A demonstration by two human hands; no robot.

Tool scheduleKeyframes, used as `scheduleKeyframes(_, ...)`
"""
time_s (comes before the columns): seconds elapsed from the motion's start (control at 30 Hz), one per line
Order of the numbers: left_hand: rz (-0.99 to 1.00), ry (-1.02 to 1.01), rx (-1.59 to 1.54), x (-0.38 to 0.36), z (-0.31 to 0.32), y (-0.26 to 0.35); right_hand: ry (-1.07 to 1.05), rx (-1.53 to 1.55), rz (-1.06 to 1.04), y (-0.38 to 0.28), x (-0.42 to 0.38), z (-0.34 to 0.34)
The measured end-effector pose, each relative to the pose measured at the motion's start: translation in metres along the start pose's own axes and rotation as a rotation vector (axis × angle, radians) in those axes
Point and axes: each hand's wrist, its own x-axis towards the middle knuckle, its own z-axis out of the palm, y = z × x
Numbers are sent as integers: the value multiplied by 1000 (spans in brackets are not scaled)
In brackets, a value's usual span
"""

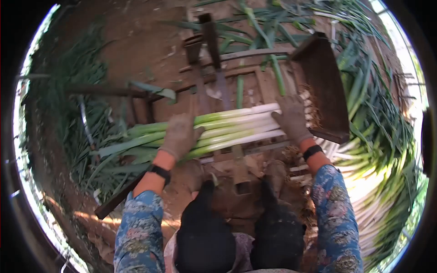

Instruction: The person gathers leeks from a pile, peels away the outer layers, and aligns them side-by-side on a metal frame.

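Several long green onions [232,124] lie side by side across a frame in front of me, white root ends to the right and green leaves to the left. My left hand [178,135], in a brownish glove, is closed over the green part of the stalks. At the white ends, my gloved right hand [292,119] grips the bundle, its thumb along the near side. The roots [313,109] show just beyond it, against a brown metal end plate [321,86]. My palms and some fingertips are hidden.
A large pile of green onions [373,182] lies at my right. Loose leaves [77,132] cover the ground at the left, and more leaves [268,32] lie beyond the frame. Two upright metal posts [209,41] rise from the frame's far side. My knees [207,236] are close below.
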Motion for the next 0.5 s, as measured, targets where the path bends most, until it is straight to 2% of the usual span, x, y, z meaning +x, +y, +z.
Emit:
scheduleKeyframes(0.1,-93,-217,-63,10,-17,0,-50,-6,-19,-4,2,-4)
scheduleKeyframes(0.2,254,-267,-40,10,-11,-62,-42,-72,-45,-2,0,-6)
scheduleKeyframes(0.27,31,-588,129,15,-39,-90,-37,-91,-56,-3,0,-5)
scheduleKeyframes(0.33,-2,-561,193,-7,-48,-131,-54,-89,-50,-5,1,-6)
scheduleKeyframes(0.4,-420,-477,52,-12,-77,-125,-66,-92,-39,-4,-1,-6)
scheduleKeyframes(0.5,-468,-385,7,-15,-75,-148,-66,-97,-44,-4,0,-4)
